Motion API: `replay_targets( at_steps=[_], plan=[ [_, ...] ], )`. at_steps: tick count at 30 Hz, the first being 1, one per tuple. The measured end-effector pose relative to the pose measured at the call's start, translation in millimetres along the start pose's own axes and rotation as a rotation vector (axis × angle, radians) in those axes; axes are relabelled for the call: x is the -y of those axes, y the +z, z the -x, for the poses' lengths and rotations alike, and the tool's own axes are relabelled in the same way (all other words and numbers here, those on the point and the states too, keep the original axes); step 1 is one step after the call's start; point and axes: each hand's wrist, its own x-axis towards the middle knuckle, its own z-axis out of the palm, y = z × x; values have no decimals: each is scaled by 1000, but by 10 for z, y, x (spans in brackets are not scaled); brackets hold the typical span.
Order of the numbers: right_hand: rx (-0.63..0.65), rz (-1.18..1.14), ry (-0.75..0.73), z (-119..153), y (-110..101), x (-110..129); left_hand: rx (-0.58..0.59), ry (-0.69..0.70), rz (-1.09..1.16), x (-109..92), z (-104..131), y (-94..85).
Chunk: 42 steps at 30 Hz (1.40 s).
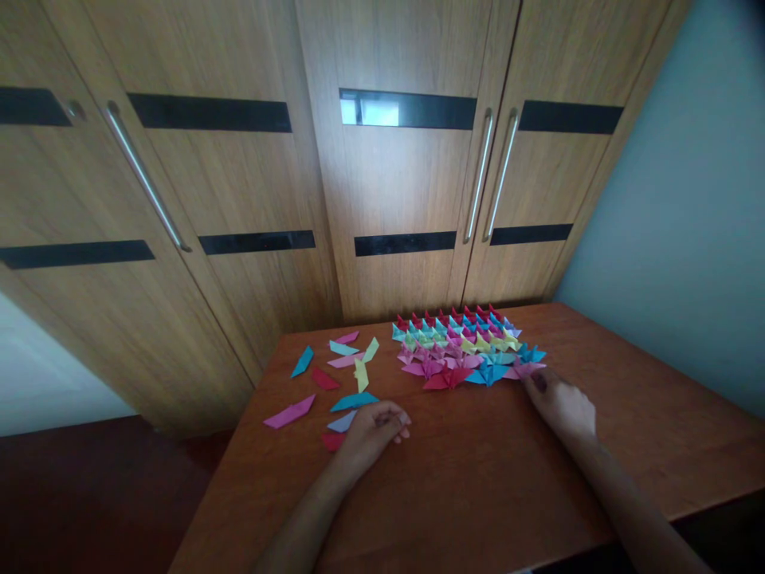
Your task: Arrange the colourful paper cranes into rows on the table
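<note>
Rows of folded paper cranes in red, blue, green, yellow and pink stand at the back of the table. My right hand [562,405] is closed at the front right end of the rows, its fingertips on a pink crane [524,369]. Beside it are a blue crane [488,373] and a red crane [448,378]. My left hand [378,426] hovers or rests with curled fingers near a blue folded piece [352,401], a pale lilac piece [343,422] and a red piece [332,440]; whether it holds anything is unclear.
More flat folded papers lie on the left of the wooden table [454,478], among them a pink piece [290,412], a blue piece [303,362] and a yellow piece [361,375]. A wooden wardrobe [400,191] stands behind, and a pale wall [675,239] is on the right.
</note>
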Motion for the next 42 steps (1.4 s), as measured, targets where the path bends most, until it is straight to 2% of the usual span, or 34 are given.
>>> replay_targets(
  at_steps=[3, 5, 10, 13, 16, 19, 22, 25, 31, 42],
  plan=[
    [-28, -75, -5, 74, -8, 52, -8, 7, -16, 18, -8, -12],
    [-24, -186, -62, 157, -2, 167, -27, 31, -43, 32, -20, -31],
    [113, -602, -358, 505, 7, 753, -147, 157, -221, 19, -15, -176],
    [219, -676, -486, 730, 26, 1110, -270, 224, -369, -18, 58, -340],
    [308, -691, -537, 878, 75, 1307, -398, 236, -513, -24, 196, -529],
    [324, -672, -542, 942, 120, 1352, -428, 208, -658, 11, 374, -683],
    [316, -651, -542, 961, 126, 1335, -364, 205, -799, 68, 540, -753],
    [323, -652, -547, 969, 108, 1325, -301, 228, -903, 143, 639, -750],
    [336, -624, -542, 980, 97, 1334, -294, 270, -1027, 270, 624, -701],
    [313, -580, -575, 988, 95, 1330, -330, 312, -1214, 250, 563, -714]
  ],
)
